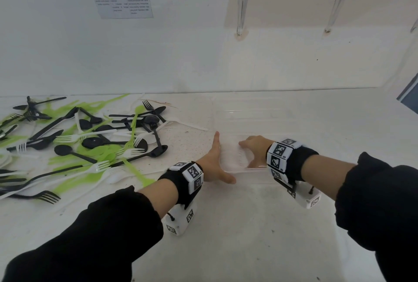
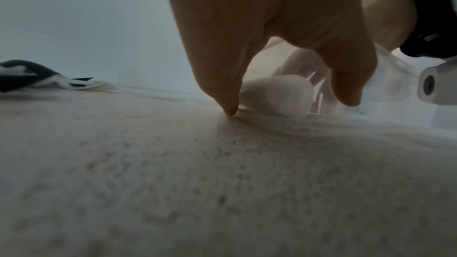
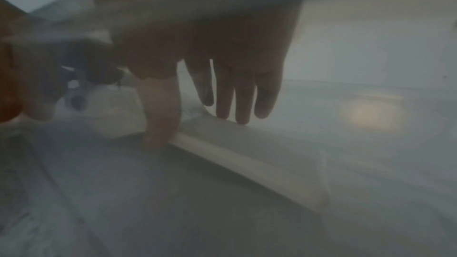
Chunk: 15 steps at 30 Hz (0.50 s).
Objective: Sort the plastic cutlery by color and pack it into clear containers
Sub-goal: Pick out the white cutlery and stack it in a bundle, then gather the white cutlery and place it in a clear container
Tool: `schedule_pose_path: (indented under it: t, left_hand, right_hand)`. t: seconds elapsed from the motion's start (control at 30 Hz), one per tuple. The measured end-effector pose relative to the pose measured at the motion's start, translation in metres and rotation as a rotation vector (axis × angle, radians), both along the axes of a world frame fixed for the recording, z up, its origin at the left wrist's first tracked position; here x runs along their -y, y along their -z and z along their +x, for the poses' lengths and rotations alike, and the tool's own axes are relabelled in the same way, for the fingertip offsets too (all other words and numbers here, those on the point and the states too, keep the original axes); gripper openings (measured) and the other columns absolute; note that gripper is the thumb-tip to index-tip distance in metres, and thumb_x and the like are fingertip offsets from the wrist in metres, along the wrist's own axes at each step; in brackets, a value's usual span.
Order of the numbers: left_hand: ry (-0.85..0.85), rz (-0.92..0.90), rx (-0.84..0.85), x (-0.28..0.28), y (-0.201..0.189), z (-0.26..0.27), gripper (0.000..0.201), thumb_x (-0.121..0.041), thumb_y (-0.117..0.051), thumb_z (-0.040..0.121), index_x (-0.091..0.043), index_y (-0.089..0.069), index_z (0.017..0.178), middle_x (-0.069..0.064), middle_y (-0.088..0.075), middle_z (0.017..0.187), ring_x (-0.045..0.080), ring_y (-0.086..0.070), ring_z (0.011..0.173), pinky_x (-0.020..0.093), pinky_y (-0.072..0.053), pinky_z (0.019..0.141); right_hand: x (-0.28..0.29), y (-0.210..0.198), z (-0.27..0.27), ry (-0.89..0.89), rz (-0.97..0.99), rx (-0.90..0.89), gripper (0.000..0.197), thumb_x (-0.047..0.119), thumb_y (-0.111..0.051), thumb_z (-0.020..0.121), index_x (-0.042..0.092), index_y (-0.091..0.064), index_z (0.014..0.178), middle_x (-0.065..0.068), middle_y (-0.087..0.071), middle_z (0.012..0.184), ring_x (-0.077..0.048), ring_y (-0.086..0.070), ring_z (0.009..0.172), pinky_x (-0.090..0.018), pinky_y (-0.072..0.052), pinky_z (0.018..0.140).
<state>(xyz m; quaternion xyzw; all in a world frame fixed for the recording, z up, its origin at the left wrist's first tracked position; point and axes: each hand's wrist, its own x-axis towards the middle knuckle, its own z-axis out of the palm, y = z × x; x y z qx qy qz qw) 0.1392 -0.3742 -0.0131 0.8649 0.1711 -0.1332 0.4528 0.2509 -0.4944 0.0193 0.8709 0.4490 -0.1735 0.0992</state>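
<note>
Cutlery (image 1: 86, 139) in black, green and white lies in one mixed heap on the white table (image 1: 237, 225), well to the left of the clear container (image 1: 248, 121), and none of it shows inside the container yet, so the sorting looks not yet begun. The container stands just beside the heap's right edge, near the wall, and both hands are at its near end. The left hand (image 1: 214, 164) lies flat along the container's left wall with fingers straight and the thumb stretched along the near rim, pressing rather than clasping. The right hand (image 1: 255, 148) reaches down inside the container's near end, its fingers mostly straight with the tips on the floor and the thumb set against a ridge of the plastic; it seems to steady the box, and no curled hold on anything shows. The container looks thin-walled, light and somewhat springy, smooth enough to slide on the table, so it is best held by the rim or by two opposite walls, gently, since squeezing may bow or crack it. The cutlery pieces look very light, stiff and brittle, with slick handles and tines that interlock in the heap; picking each by its handle, lifting it clear before pulling sideways, should avoid dragging neighbours along or snapping a tine.
</note>
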Motion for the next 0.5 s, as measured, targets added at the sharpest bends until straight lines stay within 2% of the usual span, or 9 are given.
schedule_pose_path:
  t: [0.2, 0.33, 0.5]
  left_hand:
    - [0.0, 0.004, 0.003, 0.0, 0.0, 0.0, 0.135, -0.017, -0.08, 0.072, -0.027, 0.037, 0.138, 0.005, 0.001, 0.159, 0.018, -0.015, 0.145, 0.026, -0.019, 0.112]
    - [0.001, -0.003, 0.007, 0.0, 0.001, 0.0, 0.136, -0.017, -0.081, 0.071, -0.026, 0.037, 0.138, 0.005, 0.002, 0.159, 0.016, -0.011, 0.145, 0.027, -0.016, 0.114]
    - [-0.012, 0.007, 0.013, 0.001, 0.001, 0.0, 0.135, -0.017, -0.081, 0.071, -0.026, 0.036, 0.139, 0.006, 0.0, 0.159, 0.017, -0.014, 0.145, 0.027, -0.017, 0.114]
  right_hand:
    - [0.007, 0.003, 0.004, 0.017, 0.002, 0.017, 0.079, 0.028, -0.065, 0.085, 0.012, -0.02, 0.147, -0.012, -0.027, 0.149, -0.027, -0.03, 0.138, -0.029, -0.026, 0.11]
    - [0.012, 0.006, 0.007, 0.042, -0.019, 0.008, 0.068, 0.023, -0.064, 0.086, 0.011, -0.031, 0.144, -0.012, -0.031, 0.145, -0.026, -0.036, 0.133, -0.029, -0.03, 0.108]
    - [0.013, 0.008, 0.006, 0.081, 0.019, -0.014, 0.067, 0.023, -0.063, 0.087, 0.011, -0.03, 0.144, -0.012, -0.03, 0.145, -0.026, -0.036, 0.133, -0.028, -0.03, 0.108]
